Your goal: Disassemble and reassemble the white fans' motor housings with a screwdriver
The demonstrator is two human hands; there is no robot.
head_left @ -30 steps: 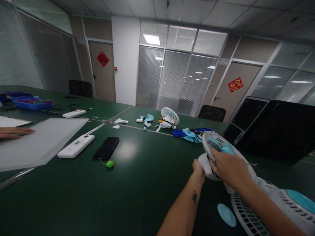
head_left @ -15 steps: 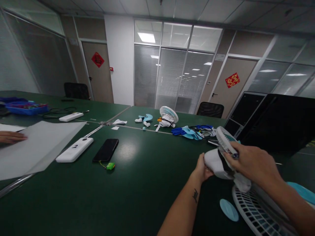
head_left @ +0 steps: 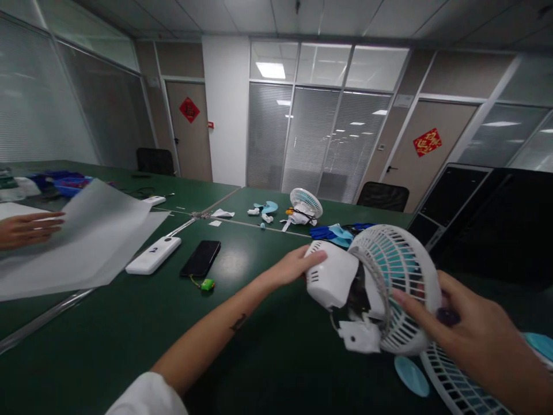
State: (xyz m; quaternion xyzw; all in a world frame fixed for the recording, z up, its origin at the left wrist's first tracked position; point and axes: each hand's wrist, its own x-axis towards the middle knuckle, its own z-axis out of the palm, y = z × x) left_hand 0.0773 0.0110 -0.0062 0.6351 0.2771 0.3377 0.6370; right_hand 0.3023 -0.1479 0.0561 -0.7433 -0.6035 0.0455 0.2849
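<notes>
White fan (head_left: 367, 288) was held above the desk (head_left: 259, 323), its motor housing gripped by the left hand (head_left: 294, 266), its grille clasped by the right hand (head_left: 470, 331), near a loose grille (head_left: 453, 386).

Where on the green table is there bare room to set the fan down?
Bare green table lies between the black phone, the left hand and the near edge. Crowded: loose grille and blue cap under the right hand; fan parts beyond.
</notes>
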